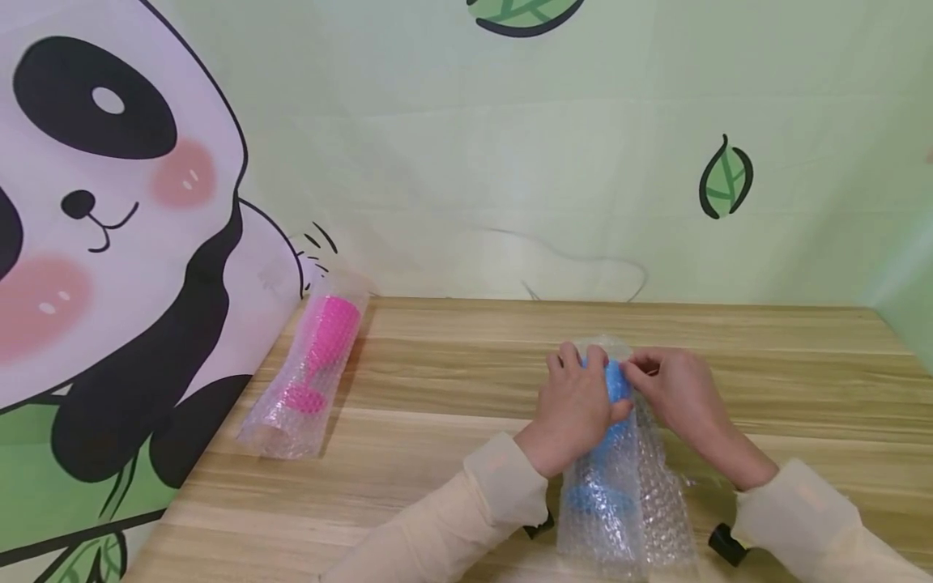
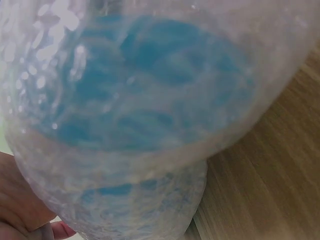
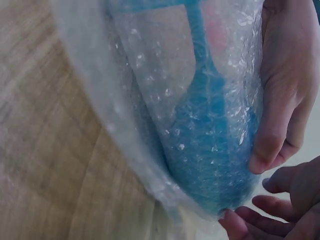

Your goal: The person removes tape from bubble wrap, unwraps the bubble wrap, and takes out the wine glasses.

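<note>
A blue goblet-shaped item (image 1: pixel 618 385) lies inside bubble wrap (image 1: pixel 659 502), its cup end away from me and its flat base nearer. My left hand (image 1: pixel 576 401) holds it at the cup end, thumb across the blue cup and fingers bent over the far part. On the other side my right hand (image 1: pixel 681 393) pinches the wrap at the cup's edge with thumb and forefinger. Through the wrap, the right wrist view shows the blue stem (image 3: pixel 200 45) and cup. The left wrist view is filled by the wrapped round blue base (image 2: pixel 160 85).
On the left of the wooden table (image 1: pixel 437 356) lies a pink goblet-shaped item (image 1: pixel 331 328) in its own bubble wrap. A green cloth backdrop (image 1: pixel 437 186) with a printed panda (image 1: pixel 211 243) rises behind the table and along its left side.
</note>
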Demonstrator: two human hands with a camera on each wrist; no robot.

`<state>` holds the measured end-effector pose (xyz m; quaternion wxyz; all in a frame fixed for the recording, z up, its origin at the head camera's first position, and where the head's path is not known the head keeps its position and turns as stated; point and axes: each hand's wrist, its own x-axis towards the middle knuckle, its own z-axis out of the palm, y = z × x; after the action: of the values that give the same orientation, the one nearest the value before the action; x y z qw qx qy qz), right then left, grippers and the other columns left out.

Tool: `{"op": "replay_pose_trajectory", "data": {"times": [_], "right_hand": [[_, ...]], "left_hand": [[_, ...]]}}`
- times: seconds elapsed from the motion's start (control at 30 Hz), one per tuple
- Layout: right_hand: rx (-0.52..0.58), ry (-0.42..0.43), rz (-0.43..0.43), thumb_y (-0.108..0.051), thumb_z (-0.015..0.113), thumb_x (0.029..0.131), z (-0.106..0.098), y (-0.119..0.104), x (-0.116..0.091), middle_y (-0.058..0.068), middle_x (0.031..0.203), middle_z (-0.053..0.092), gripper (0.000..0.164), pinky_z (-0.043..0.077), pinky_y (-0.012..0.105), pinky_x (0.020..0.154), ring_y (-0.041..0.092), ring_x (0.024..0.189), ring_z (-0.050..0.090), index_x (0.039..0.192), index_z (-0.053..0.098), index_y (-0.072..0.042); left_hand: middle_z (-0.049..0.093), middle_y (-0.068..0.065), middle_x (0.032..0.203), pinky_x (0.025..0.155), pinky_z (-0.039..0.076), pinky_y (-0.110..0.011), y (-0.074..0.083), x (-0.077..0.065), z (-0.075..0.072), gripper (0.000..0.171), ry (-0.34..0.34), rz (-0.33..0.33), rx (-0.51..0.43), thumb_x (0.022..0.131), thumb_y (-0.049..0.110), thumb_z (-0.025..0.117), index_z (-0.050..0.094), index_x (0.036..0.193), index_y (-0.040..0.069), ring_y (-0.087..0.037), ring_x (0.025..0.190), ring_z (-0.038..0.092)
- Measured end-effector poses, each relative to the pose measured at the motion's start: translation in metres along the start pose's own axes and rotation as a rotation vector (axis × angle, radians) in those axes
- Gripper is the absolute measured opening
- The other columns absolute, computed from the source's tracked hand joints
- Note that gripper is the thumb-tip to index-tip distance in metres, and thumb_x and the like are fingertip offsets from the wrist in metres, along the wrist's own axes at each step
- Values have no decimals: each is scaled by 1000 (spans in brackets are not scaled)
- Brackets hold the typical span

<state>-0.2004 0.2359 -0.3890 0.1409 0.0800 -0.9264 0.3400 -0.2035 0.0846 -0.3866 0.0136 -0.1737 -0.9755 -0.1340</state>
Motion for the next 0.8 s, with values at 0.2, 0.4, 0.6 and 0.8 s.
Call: {"op": "replay_pose_trajectory", "data": {"times": [0.2,0.4,0.6,0.8], "right_hand": [[-34,-11,-43,-12,70,98,-1,-3,0,5,74,72,16,40,25,50,12,55,50,88,78,-1],[-87,34,-90,-1,65,95,2,0,2,-2,63,62,19,36,25,48,11,53,45,79,75,-4],[-67,34,-52,-1,60,90,4,4,3,-5,58,51,21,32,25,47,12,51,42,71,67,-8],[48,1,93,-3,58,87,3,11,4,2,65,62,15,37,25,49,13,55,47,80,70,0]], "left_hand": [[42,-8,109,47,39,-21,1,1,0,55,2,-2,25,95,60,66,49,125,18,-20,92,38],[41,-7,106,46,38,-20,1,0,1,55,11,9,37,95,60,66,50,124,17,-19,90,37],[39,-6,103,45,38,-20,1,0,2,54,16,12,39,95,60,66,50,124,17,-19,88,35],[39,-6,104,46,38,-20,0,0,3,54,13,0,14,95,59,66,50,126,17,-18,88,36]]}}
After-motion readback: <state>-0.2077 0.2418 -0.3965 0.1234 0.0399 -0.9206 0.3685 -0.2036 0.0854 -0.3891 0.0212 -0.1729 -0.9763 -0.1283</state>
